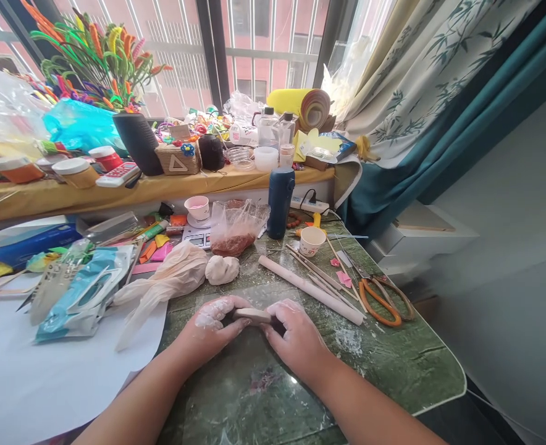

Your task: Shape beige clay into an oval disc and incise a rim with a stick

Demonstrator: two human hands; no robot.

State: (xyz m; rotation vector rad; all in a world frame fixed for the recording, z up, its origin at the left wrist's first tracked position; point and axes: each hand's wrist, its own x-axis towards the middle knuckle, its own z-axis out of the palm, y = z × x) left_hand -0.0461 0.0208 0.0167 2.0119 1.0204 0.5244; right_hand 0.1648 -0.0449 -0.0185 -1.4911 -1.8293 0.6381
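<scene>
My left hand [212,324] and my right hand [296,334] meet over a clear plastic sheet [254,383] on the green marble-patterned table [393,364]. Both are dusted with white powder and their fingers are closed around one flat, pale piece of clay or dough [251,315], held between them just above the sheet. A white lump of the same stuff [222,269] lies a little beyond the hands. A long pale rolling stick [310,289] lies to the right of it.
Orange-handled scissors [378,303] and thin sticks lie right of the rolling stick. A paper cup [312,240], a dark blue bottle [280,202], a plastic bag of brown stuff [236,232] and a scale stand behind. White paper [46,377] and packets cover the left.
</scene>
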